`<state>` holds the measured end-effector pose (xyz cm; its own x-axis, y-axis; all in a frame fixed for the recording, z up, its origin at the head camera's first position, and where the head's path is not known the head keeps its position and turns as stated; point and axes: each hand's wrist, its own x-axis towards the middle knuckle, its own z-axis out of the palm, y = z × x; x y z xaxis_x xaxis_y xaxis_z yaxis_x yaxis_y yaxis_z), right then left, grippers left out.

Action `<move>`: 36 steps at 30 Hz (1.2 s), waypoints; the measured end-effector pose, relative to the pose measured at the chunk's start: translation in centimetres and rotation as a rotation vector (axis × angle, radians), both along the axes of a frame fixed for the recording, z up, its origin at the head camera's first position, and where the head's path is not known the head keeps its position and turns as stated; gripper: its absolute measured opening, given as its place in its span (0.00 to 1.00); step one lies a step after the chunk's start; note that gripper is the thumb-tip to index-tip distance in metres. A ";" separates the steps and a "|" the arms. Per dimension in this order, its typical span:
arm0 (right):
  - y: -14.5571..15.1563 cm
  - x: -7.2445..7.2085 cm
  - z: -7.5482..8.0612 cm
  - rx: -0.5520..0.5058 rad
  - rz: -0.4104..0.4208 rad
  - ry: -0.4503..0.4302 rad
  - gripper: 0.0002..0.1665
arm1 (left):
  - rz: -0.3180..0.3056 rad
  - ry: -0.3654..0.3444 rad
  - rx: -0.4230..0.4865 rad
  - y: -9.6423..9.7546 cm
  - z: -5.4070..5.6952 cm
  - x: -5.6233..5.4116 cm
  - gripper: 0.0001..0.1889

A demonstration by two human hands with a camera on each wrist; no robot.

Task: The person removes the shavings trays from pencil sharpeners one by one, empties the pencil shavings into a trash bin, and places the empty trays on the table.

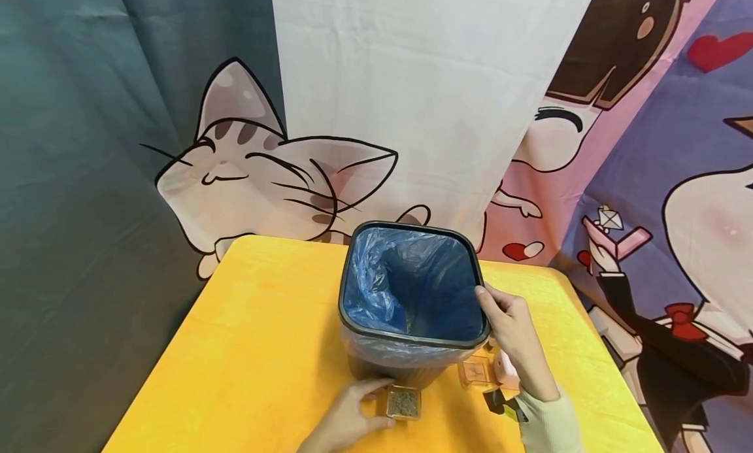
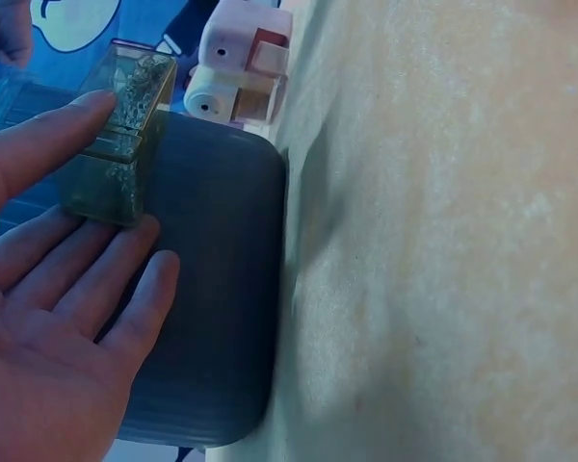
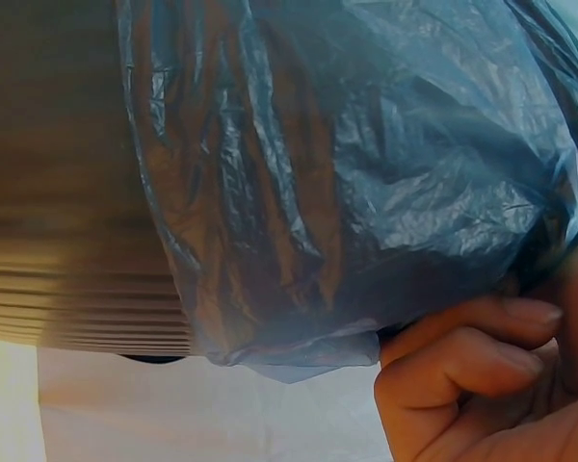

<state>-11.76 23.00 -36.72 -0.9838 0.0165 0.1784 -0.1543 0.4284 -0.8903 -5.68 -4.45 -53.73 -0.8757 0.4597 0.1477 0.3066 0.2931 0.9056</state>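
Note:
A dark trash can (image 1: 406, 368), lined with a blue plastic bag (image 1: 435, 276), stands on the yellow-covered table. My right hand (image 1: 513, 329) grips the black rim at its right side; the right wrist view shows curled fingers (image 3: 462, 371) against the folded-over bag. In front of the can, my left hand (image 1: 353, 414) holds a small clear box (image 1: 404, 402) between thumb and fingers. Seen from the left wrist, this clear box (image 2: 120, 135) contains many tiny shiny pieces, too small to identify, and stands out against the can's grey side (image 2: 212, 289).
Right of the can lie an orange see-through container (image 1: 475, 371), a pale pink object (image 1: 506, 369) and a small black item (image 1: 495, 401), partly covered by the right arm. Yellow cloth (image 1: 247, 348) extends to the left. Cartoon-printed curtains (image 1: 412, 80) hang behind.

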 end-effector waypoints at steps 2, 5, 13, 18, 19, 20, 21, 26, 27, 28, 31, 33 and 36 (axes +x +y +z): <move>0.0 0.0 -0.1 -0.001 0.001 0.004 0.27 | -0.008 0.018 0.007 -0.2 0.0 0.0 0.30; 0.0 0.0 -0.1 0.001 0.000 0.009 0.27 | -0.030 0.030 0.010 -0.4 0.0 0.1 0.30; -0.2 0.0 0.1 -0.006 -0.005 0.014 0.26 | -0.065 -0.021 -0.008 -1.2 0.3 -0.1 0.30; -0.2 0.0 0.2 -0.009 -0.009 0.011 0.25 | -0.059 0.001 0.007 -1.8 0.5 -0.5 0.29; -0.2 0.0 0.2 -0.009 -0.011 0.010 0.25 | -0.061 0.014 0.018 -1.9 0.5 -0.6 0.29; -0.2 0.0 0.1 -0.010 -0.013 0.010 0.25 | -0.063 0.029 0.027 -2.0 0.5 -0.6 0.29; -0.2 0.0 0.1 -0.014 -0.013 0.009 0.25 | -0.066 0.045 0.034 -2.1 0.4 -0.7 0.29; -0.1 0.0 0.0 -0.007 -0.012 0.020 0.25 | -0.069 0.075 0.046 -2.6 0.1 -0.7 0.29; -0.1 -0.1 -0.1 -0.007 -0.011 0.023 0.25 | -0.066 0.067 0.049 -2.7 0.1 -0.7 0.29; -0.1 -0.1 -0.1 -0.003 -0.008 0.027 0.25 | -0.063 0.060 0.051 -2.8 0.1 -0.7 0.29; -0.1 -0.1 -0.2 0.002 -0.009 0.032 0.25 | -0.057 0.023 0.046 -3.2 0.2 -0.7 0.29; -0.1 -0.1 -0.2 0.003 -0.009 0.033 0.25 | -0.057 0.006 0.038 -3.5 0.3 -0.7 0.29; 0.0 -0.1 -0.3 0.005 -0.015 0.030 0.26 | -0.053 -0.024 0.021 -4.0 0.5 -0.9 0.28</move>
<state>-11.83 22.96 -37.00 -0.9776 0.0299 0.2083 -0.1748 0.4357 -0.8829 -6.57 -8.41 -53.22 -0.8538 0.5021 0.1371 0.2993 0.2580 0.9186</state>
